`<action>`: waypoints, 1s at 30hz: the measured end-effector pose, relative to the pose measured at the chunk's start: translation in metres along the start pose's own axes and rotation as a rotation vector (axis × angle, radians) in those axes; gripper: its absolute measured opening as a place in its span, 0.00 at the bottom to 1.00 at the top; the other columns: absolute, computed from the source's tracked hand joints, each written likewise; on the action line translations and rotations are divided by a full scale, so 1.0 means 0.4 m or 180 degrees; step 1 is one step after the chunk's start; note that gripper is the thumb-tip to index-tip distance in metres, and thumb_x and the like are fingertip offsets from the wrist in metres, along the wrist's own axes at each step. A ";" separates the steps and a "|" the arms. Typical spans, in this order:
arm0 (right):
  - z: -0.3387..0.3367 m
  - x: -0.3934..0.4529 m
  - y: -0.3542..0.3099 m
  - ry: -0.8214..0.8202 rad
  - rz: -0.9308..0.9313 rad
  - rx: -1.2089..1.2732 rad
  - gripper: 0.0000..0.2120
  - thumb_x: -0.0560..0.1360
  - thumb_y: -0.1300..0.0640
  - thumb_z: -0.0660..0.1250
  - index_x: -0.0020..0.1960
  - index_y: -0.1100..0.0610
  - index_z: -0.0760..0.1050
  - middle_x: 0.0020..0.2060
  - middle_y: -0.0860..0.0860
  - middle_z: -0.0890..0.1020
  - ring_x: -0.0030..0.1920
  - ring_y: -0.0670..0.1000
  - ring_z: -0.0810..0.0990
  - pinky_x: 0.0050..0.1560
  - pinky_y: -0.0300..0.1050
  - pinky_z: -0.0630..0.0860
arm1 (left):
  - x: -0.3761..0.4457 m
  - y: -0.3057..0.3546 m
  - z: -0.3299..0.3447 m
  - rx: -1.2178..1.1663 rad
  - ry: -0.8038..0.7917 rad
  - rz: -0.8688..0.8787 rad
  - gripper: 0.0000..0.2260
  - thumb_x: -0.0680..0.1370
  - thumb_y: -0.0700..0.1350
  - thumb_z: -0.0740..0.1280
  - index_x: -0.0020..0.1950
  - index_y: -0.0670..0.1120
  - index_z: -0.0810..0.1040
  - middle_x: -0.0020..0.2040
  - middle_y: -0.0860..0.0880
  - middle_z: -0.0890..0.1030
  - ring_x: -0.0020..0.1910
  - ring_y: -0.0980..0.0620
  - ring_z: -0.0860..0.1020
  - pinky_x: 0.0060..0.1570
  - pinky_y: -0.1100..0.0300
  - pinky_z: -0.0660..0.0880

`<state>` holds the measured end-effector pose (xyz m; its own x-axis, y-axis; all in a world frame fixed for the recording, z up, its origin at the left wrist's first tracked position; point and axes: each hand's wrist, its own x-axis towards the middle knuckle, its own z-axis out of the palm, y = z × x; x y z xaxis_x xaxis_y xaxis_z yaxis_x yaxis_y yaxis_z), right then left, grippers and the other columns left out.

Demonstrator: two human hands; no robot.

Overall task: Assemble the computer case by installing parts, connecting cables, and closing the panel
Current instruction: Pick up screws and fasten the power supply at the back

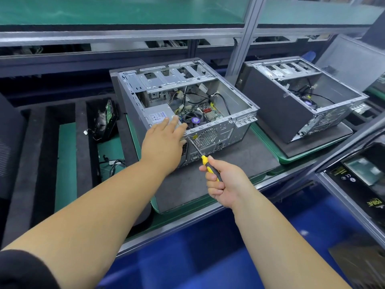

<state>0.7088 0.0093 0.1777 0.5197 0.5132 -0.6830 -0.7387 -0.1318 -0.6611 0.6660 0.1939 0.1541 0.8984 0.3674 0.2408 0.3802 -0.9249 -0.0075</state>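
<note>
An open computer case [241, 105] lies on its side on a grey mat, with its motherboard, cables and drive cage showing. A grey power supply [156, 115] sits in its near left corner. My left hand [164, 140] rests flat on the power supply, fingers straight. My right hand [223, 180] grips the yellow-and-black handle of a screwdriver [200, 152]. The screwdriver's tip touches the case's rear panel at its upper left, beside the fan grille [208, 137].
A second open case [277, 109] lies to the right on another mat. Black foam dividers [81, 147] at the left hold a drive and loose cables [112, 163]. A dark side panel [354, 63] leans at the far right. The bench edge runs along the front.
</note>
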 end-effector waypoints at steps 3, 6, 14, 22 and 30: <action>0.004 -0.017 0.012 0.0315 -0.0498 -0.0810 0.18 0.82 0.46 0.63 0.44 0.60 0.80 0.25 0.50 0.68 0.21 0.45 0.57 0.22 0.39 0.54 | -0.009 -0.028 -0.014 -0.0728 0.0216 0.0381 0.20 0.82 0.50 0.60 0.74 0.50 0.68 0.75 0.50 0.67 0.73 0.48 0.66 0.72 0.52 0.59; 0.024 -0.043 0.021 0.0511 -0.1000 -0.1622 0.15 0.78 0.46 0.65 0.40 0.54 0.82 0.26 0.50 0.70 0.21 0.46 0.61 0.27 0.41 0.60 | -0.045 -0.073 -0.028 -0.2151 0.0490 0.0479 0.16 0.81 0.45 0.63 0.69 0.52 0.75 0.67 0.56 0.76 0.64 0.60 0.73 0.70 0.60 0.62; 0.131 -0.073 0.065 0.0049 -0.1620 -0.2556 0.05 0.73 0.55 0.59 0.47 0.49 0.72 0.32 0.49 0.83 0.30 0.48 0.71 0.35 0.48 0.71 | -0.137 -0.239 -0.036 -0.2637 0.1379 -0.0558 0.11 0.80 0.43 0.61 0.60 0.52 0.79 0.54 0.57 0.80 0.55 0.65 0.74 0.57 0.75 0.66; 0.240 -0.003 0.157 -0.0065 -0.1884 -0.3330 0.03 0.74 0.50 0.69 0.47 0.45 0.75 0.39 0.44 0.83 0.34 0.46 0.75 0.36 0.46 0.73 | -0.274 -0.348 0.012 -0.2596 0.0904 -0.0899 0.11 0.79 0.42 0.63 0.56 0.55 0.80 0.50 0.57 0.80 0.51 0.58 0.77 0.51 0.76 0.68; 0.303 0.078 0.229 0.0326 -0.2090 -0.4594 0.04 0.75 0.45 0.68 0.48 0.42 0.75 0.35 0.41 0.76 0.39 0.44 0.75 0.35 0.42 0.69 | -0.392 -0.431 0.064 -0.2722 0.0603 -0.1308 0.12 0.79 0.43 0.64 0.52 0.61 0.79 0.50 0.64 0.79 0.53 0.62 0.76 0.52 0.71 0.70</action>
<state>0.6052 0.1160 0.1333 0.6399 0.7537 -0.1501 0.5956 -0.6098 -0.5229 0.4653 0.2982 0.0930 0.6521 0.7254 0.2202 0.3009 -0.5143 0.8031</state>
